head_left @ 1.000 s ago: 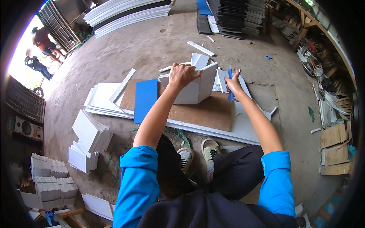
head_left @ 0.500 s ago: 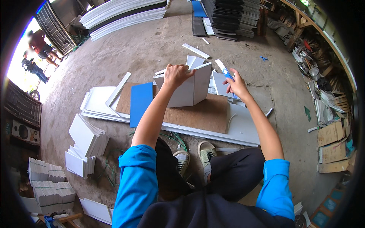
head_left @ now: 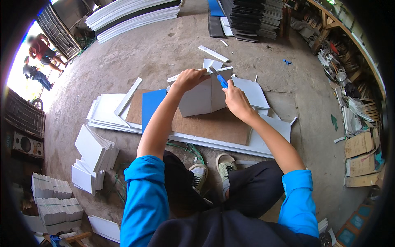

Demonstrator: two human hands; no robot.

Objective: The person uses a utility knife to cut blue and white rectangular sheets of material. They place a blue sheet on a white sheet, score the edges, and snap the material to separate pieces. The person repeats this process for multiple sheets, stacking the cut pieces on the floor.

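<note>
My left hand [head_left: 190, 79] is closed over the top edge of a folded white board [head_left: 196, 99] standing upright on a brown wooden sheet [head_left: 205, 127]. In my right hand [head_left: 237, 99] is a blue utility knife [head_left: 222, 81], its blade pointing up and left over the board's top edge, near my left fingers. Whether the blade touches the board I cannot tell. Left of the board lies a blue panel [head_left: 153, 106]. A loose white panel [head_left: 253, 92] lies behind my right hand, and a small white piece [head_left: 212, 64] sits just beyond the standing board.
Larger white sheets [head_left: 267, 139] lie under the wooden sheet. White strips [head_left: 213, 53] are on the floor beyond. Cut white panels [head_left: 94, 148] are stacked at left, tall sheet stacks [head_left: 245, 18] at the back, and cardboard [head_left: 358, 146] at right. Two people [head_left: 41, 49] are by the doorway.
My right hand has moved left with the utility knife, from beside the white board to its top edge. My left hand keeps its grip there.
</note>
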